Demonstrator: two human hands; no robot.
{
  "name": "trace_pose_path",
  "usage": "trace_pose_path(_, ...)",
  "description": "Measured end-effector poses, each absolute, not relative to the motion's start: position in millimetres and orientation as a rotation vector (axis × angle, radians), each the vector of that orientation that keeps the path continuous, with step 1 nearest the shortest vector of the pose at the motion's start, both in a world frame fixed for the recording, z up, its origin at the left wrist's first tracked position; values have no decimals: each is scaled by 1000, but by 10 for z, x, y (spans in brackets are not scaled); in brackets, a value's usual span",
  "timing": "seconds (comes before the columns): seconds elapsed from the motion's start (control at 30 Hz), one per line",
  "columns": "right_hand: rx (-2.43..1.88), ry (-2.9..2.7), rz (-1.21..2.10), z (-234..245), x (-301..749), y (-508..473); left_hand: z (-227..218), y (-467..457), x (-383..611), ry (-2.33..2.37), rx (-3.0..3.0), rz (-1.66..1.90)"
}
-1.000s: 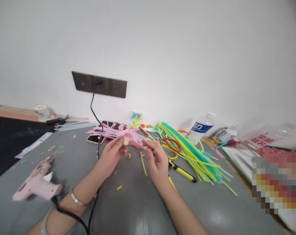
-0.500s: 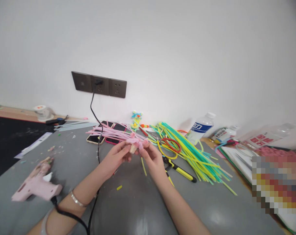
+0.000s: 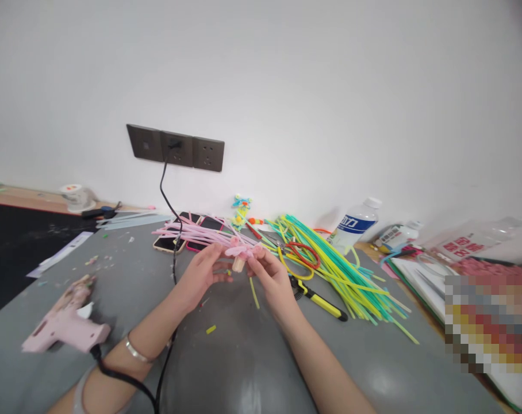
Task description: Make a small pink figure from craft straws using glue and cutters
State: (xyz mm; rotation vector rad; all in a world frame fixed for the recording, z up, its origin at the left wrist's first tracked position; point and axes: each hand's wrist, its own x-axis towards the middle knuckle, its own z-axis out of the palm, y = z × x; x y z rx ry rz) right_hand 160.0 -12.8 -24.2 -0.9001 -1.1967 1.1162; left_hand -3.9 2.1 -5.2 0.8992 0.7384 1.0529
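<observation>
Glue gun (image 3: 66, 329): on the grey table (image 3: 218, 368), to my left.
Left hand (image 3: 200, 277): fingers parted just beside the pink piece (image 3: 241, 253); I can't tell whether they touch it.
Right hand (image 3: 275, 282): thumb and fingers pinching the pink piece.
Pink piece: above the table, between my hands.
Pink stems (image 3: 192, 232): behind it.

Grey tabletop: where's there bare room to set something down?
Mostly bare: the near middle, between the black cord and right forearm, this side of the yellow scrap; and the near right, between that forearm, the green-and-yellow stems and the papers. Crowded: beyond the held pink piece, where pink stems lie over phones.
</observation>
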Motion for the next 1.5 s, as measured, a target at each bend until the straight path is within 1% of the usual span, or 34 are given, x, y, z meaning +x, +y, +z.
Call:
trace_pose_path(0.4, -920, -1209, 1090, -239, 1595, -110, -45, 15, -58, 819, 1050, 1095)
trace_pose_path(0.7, -946, -1180, 1132, -233, 1604, -127, -107, 33, -47, 821, 1111, 1143)
trace_pose_path(1.03, -983, -1242, 1021, -215, 1586, -140, -120, 51, -59, 822, 1268, 1193)
trace_pose_path(1.2, -995, -1218, 1067, -217, 1585, -146, -109, 43, -47, 811, 1212, 1216)
trace_pose_path(1.5, -1019, -1175, 1052, -238, 1555, -149, -76, 15, -31, 833, 1225, 1213)
